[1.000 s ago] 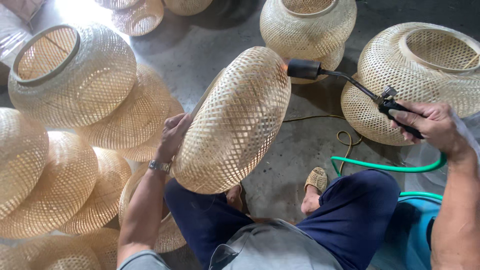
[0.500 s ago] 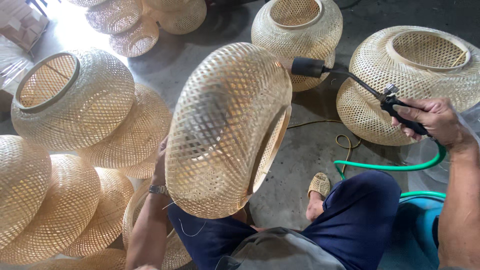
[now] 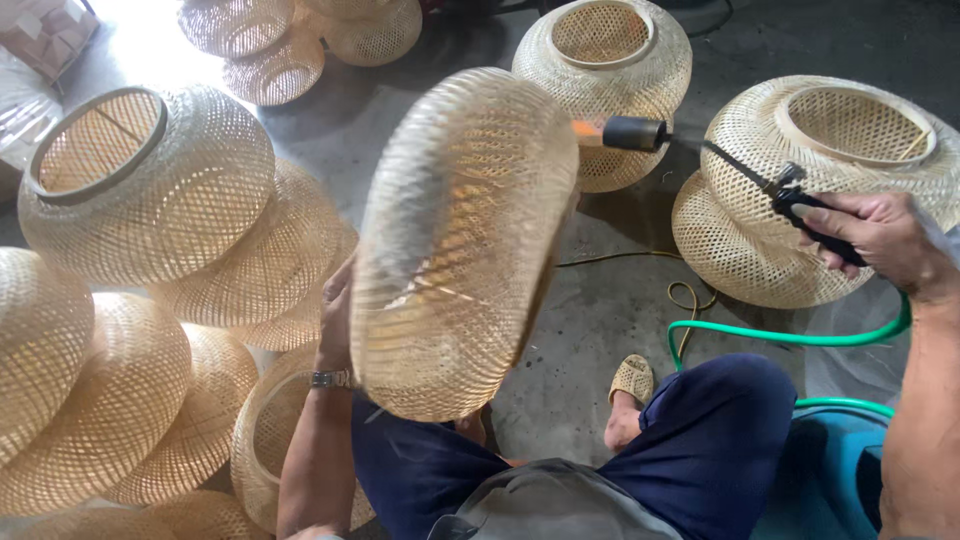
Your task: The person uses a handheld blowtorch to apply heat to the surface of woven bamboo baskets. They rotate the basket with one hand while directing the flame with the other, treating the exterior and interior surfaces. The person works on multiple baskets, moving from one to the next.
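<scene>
holding round woven bamboo lampshade [image 3: 460, 240] up over the lap, left hand [image 3: 338, 310] fingers spread on its side | right hand [image 3: 880, 240] fingers closed on black torch wand [image 3: 720, 160], flame at the shade's rim: singeing step, i judge | next calls for steady turning | grey concrete floor [image 3: 600, 320], more woven shades [image 3: 150, 190], green hose [image 3: 790, 335]

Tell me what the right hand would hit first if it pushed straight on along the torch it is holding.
Most likely the blurred woven bamboo shade that the left hand holds up. The right hand grips a torch wand aimed left, its flame at the shade's upper edge. Depth is unclear, so the round shade behind cannot be excluded.
</scene>
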